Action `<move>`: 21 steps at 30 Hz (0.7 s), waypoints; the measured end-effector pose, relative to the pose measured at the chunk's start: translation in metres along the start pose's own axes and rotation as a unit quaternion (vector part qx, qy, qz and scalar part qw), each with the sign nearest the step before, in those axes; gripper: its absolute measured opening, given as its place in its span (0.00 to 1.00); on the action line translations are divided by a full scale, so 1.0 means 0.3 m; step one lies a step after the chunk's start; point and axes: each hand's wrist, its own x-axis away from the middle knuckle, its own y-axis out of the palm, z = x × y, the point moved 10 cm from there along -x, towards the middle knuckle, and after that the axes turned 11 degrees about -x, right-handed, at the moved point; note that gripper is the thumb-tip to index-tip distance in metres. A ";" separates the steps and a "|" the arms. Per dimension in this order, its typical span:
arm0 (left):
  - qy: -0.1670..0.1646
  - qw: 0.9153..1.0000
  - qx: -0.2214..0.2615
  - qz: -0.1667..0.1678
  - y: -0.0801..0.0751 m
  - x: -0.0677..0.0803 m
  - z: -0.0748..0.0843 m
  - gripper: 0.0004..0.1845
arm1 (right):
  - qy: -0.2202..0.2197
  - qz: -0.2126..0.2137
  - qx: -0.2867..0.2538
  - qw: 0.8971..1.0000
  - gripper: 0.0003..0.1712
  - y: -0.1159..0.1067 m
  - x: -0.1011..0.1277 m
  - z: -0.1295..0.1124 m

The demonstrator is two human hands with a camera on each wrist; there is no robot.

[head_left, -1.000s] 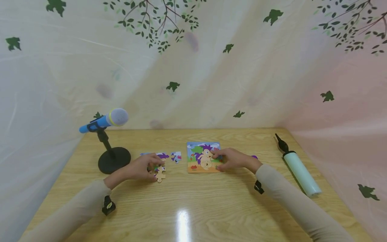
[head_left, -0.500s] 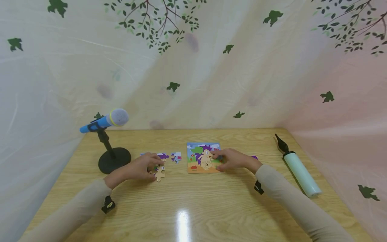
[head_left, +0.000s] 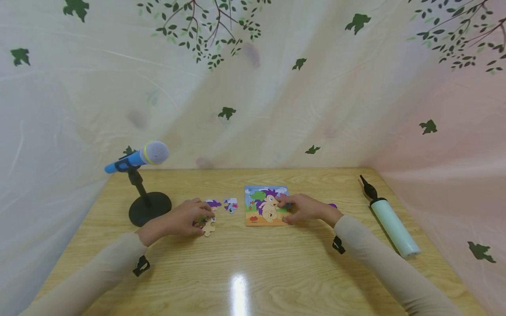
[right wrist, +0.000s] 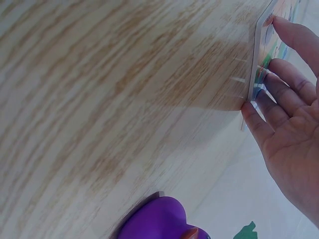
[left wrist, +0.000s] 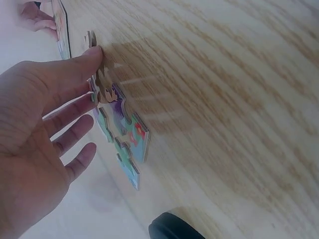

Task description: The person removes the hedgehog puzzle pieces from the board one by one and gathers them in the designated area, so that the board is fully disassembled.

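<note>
A person's left hand (head_left: 179, 220) rests with straight fingers (left wrist: 75, 62) on a cluster of joined puzzle pieces (left wrist: 119, 132) at the left of the wooden table (head_left: 253, 272), having drawn the tan loose piece (head_left: 209, 226) slightly up and in toward the cluster since a second ago; the index fingertip touches that piece. The right hand (head_left: 306, 208) has not moved: its fingers lie nearly straight over the right edge of the puzzle board (head_left: 265, 205), thumb at the near corner, gripping nothing that can be seen.

Counted on the table: one puzzle board showing a hedgehog, at the centre; one joined cluster under the left hand; one tan piece at its near edge; one separate small piece (head_left: 231, 205) lying between cluster and board, apart from both; one purple piece (right wrist: 159, 219) just beside the right wrist. One blue microphone (head_left: 138, 157) on a black round stand (head_left: 150, 209) sits at the left, one pale green pump (head_left: 389, 221) with a black nozzle lies at the right.
</note>
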 end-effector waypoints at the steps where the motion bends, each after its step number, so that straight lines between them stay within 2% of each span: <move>1: 0.001 1.000 -0.002 -0.001 0.000 0.000 0.002 0.26 | 0.000 0.000 0.000 1.000 0.24 0.000 0.001 -0.001; 21: -0.004 1.000 -0.007 -0.019 -0.005 0.001 0.013 0.27 | 0.003 0.000 0.000 1.000 0.24 -0.001 0.001 0.001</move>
